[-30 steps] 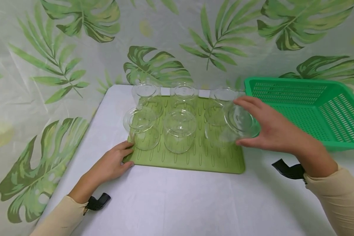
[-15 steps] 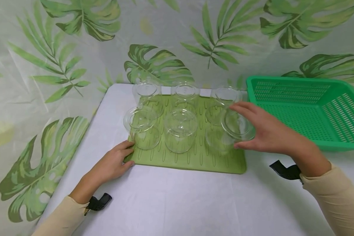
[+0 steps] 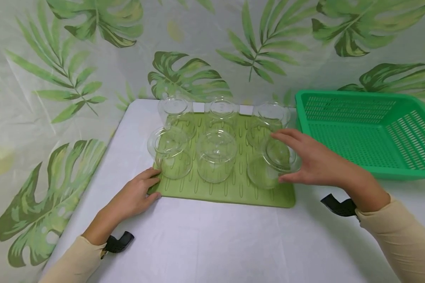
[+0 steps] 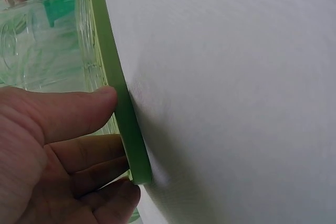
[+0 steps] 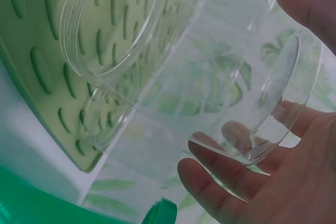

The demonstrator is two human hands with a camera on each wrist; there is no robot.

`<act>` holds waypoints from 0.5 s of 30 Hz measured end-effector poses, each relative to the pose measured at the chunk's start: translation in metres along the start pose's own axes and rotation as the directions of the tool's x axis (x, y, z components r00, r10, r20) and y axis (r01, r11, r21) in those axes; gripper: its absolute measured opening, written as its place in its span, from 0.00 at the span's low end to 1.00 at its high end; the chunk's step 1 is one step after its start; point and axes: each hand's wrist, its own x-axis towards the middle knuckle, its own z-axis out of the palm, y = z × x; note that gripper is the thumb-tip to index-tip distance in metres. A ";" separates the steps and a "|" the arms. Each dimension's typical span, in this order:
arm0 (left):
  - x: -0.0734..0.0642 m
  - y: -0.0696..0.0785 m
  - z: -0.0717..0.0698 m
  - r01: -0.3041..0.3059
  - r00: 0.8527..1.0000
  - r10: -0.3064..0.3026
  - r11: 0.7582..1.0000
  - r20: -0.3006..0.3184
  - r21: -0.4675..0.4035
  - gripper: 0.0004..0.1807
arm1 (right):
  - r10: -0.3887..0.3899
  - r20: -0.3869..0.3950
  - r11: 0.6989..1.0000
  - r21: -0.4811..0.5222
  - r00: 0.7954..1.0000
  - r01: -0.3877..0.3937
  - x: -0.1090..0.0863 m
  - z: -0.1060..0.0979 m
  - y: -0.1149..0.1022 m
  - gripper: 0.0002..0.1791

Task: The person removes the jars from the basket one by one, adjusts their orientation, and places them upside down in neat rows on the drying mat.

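Note:
In the head view my right hand (image 3: 315, 161) holds a clear round jar (image 3: 263, 175) by its upturned base, thumb and fingers spread around it. The jar leans slightly toward that hand, its mouth low at the front right of the green ribbed mat (image 3: 212, 193). In the right wrist view the fingers (image 5: 226, 174) curve around the base of this jar (image 5: 257, 150). My left hand (image 3: 136, 196) grips the mat's near left corner; the left wrist view shows the thumb (image 4: 84, 109) at one edge and the fingers at the other.
Several more clear jars stand upside down on the mat in two rows, including a front middle one (image 3: 215, 169) and a front left one (image 3: 174, 165). A green slotted basket (image 3: 364, 95) sits at the right. A leaf-print cloth (image 3: 198, 31) hangs behind the white table (image 3: 212, 239).
The right hand has brought the jar left and down, and the jar has become more upright over the mat. The left hand stays at the mat's corner.

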 end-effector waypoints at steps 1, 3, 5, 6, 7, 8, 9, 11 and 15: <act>0.000 0.000 0.000 -0.002 1.000 0.002 1.000 -0.003 0.001 0.25 | -0.002 0.000 1.000 0.002 1.000 0.002 0.000 0.000 0.000 0.55; 0.000 0.000 -0.001 -0.001 1.000 0.001 1.000 -0.003 -0.002 0.25 | -0.002 0.006 1.000 -0.001 1.000 0.002 0.001 0.001 -0.001 0.55; 0.001 0.000 -0.001 0.001 1.000 -0.001 1.000 0.003 -0.006 0.25 | 0.002 0.016 1.000 -0.004 1.000 -0.002 0.001 0.002 -0.001 0.55; 0.001 0.000 -0.001 0.003 1.000 -0.002 1.000 0.006 -0.007 0.25 | 0.006 0.022 1.000 -0.004 1.000 -0.006 0.001 0.002 -0.001 0.55; 0.001 0.000 -0.001 0.005 1.000 -0.005 1.000 0.009 -0.009 0.25 | 0.009 0.025 1.000 -0.003 1.000 -0.009 0.001 0.003 -0.002 0.54; 0.001 0.000 0.000 0.006 1.000 -0.006 1.000 0.012 -0.009 0.25 | 0.010 0.028 1.000 -0.004 1.000 -0.010 0.001 0.003 -0.002 0.54; 0.000 0.000 0.000 0.007 1.000 -0.007 1.000 0.013 -0.010 0.25 | 0.013 0.031 1.000 -0.003 0.999 -0.013 0.001 0.003 -0.002 0.54; 0.000 0.000 0.000 0.009 1.000 -0.009 1.000 0.011 -0.010 0.25 | 0.020 0.036 1.000 -0.001 0.999 -0.020 0.001 0.004 -0.002 0.54; 0.000 0.000 0.000 0.009 1.000 -0.009 1.000 0.010 -0.010 0.24 | 0.036 0.053 0.999 0.002 0.998 -0.036 0.001 0.005 -0.002 0.54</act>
